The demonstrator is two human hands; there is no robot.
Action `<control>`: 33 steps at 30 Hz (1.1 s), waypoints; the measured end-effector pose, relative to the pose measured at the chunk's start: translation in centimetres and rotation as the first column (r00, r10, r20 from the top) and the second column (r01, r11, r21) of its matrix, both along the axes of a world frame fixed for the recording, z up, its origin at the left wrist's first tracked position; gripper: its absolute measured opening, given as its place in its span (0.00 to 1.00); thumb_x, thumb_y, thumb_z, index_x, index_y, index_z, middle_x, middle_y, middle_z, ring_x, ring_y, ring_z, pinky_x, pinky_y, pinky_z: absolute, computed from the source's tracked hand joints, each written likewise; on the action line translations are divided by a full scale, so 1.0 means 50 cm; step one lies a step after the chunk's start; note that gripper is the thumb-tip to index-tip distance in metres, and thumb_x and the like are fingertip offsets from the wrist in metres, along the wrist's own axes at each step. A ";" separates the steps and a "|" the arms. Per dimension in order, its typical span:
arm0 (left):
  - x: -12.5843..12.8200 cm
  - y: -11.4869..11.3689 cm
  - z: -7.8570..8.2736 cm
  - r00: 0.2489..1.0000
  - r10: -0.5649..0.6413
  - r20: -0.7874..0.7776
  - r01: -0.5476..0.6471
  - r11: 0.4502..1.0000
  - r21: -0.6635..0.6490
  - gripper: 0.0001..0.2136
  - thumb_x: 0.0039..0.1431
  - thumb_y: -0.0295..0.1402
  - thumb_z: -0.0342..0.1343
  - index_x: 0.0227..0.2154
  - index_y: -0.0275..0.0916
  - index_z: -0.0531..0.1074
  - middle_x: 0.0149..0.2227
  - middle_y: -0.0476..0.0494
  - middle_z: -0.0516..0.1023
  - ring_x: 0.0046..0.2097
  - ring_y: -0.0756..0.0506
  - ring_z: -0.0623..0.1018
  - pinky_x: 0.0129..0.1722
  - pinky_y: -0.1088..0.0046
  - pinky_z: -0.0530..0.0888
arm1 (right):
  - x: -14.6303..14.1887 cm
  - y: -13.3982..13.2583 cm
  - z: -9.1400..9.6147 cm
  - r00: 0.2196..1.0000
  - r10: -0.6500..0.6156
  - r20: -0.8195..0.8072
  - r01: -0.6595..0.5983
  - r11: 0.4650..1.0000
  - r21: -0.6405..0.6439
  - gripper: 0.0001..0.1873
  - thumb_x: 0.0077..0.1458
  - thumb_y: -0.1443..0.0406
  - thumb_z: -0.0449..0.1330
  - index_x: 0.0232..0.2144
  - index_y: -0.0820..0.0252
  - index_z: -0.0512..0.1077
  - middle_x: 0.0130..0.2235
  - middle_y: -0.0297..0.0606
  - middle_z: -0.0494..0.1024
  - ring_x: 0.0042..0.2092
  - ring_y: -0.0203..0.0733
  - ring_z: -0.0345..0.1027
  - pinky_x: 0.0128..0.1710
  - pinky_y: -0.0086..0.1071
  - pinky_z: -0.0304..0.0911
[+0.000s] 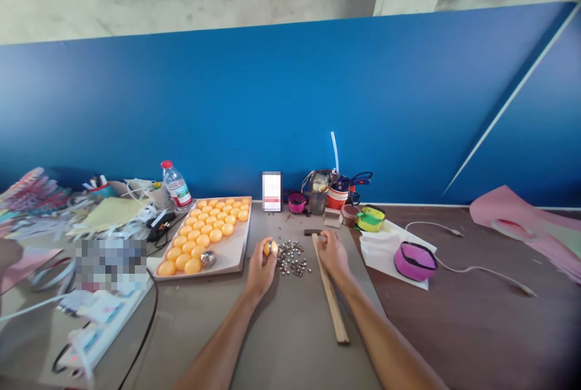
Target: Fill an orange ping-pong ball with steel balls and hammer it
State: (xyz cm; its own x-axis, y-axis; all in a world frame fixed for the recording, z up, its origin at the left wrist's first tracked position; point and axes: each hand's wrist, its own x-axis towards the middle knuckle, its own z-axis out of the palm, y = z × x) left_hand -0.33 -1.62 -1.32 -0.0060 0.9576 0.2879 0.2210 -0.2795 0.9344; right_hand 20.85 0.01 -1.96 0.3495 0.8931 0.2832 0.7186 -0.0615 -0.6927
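1. At nine o'clock of the loose metal bits (292, 258), just beside them, the left hand (260, 270) held a ball (270, 246) in its fingers; orange and metal both showed on it.
2. At three o'clock of the bits, the right hand (334, 255) had its fingers curled at the far end of a stick (333, 306), near a dark bar (310, 232); I could not tell whether they gripped or merely rested, nor whether bar and stick were joined.
3. By my judgement, little was done; one silver ball (208, 257) in the tray (236, 251), farther out at nine, looked finished; the held ball seemed partly covered; the many plain balls (215, 235) appeared left over, with plenty of bits lying loose.
4. Around the bits stood a screen (272, 193) towards eleven, a pink cup (296, 203) at twelve, a bottle (177, 189) at ten; a purple case (415, 261) lay at three, a power strip (106, 332) at eight.
5. The stick, reaching towards five, probably hampered access from the right; the other clutter sat clear of both hands.
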 end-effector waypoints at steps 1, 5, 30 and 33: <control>0.000 -0.001 -0.001 1.000 -0.009 -0.004 0.009 1.000 0.004 0.15 0.54 0.33 0.51 0.45 0.37 0.65 0.40 0.42 0.74 0.36 0.47 0.75 0.39 0.69 0.71 | -0.001 0.000 -0.001 0.997 0.009 0.071 -0.004 0.997 -0.076 0.12 0.52 0.65 0.50 0.39 0.62 0.67 0.39 0.44 0.73 0.38 0.43 0.67 0.37 0.32 0.58; 0.000 -0.002 -0.003 1.000 -0.010 -0.017 0.010 1.000 0.002 0.15 0.53 0.32 0.50 0.45 0.37 0.66 0.41 0.42 0.74 0.36 0.47 0.75 0.39 0.68 0.71 | -0.016 -0.010 0.010 0.966 0.081 0.246 -0.024 0.974 -0.227 0.14 0.54 0.61 0.53 0.40 0.62 0.67 0.41 0.45 0.73 0.41 0.45 0.68 0.38 0.33 0.57; 0.001 0.010 0.002 0.992 0.085 0.088 -0.079 0.994 -0.075 0.23 0.50 0.42 0.57 0.46 0.35 0.66 0.37 0.42 0.75 0.35 0.46 0.76 0.37 0.68 0.72 | -0.047 -0.046 0.076 0.042 0.451 -0.892 -0.632 0.703 0.325 0.19 0.41 0.64 0.62 0.39 0.59 0.64 0.25 0.25 0.65 0.16 0.24 0.52 0.17 0.23 0.45; 0.001 0.009 0.004 0.992 0.101 0.078 -0.094 0.992 -0.083 0.22 0.49 0.41 0.57 0.46 0.36 0.66 0.35 0.44 0.75 0.34 0.46 0.76 0.36 0.68 0.72 | -0.060 -0.051 0.076 0.093 0.492 -0.865 -0.700 0.650 0.295 0.21 0.42 0.63 0.64 0.40 0.60 0.65 0.24 0.25 0.65 0.16 0.24 0.52 0.16 0.23 0.44</control>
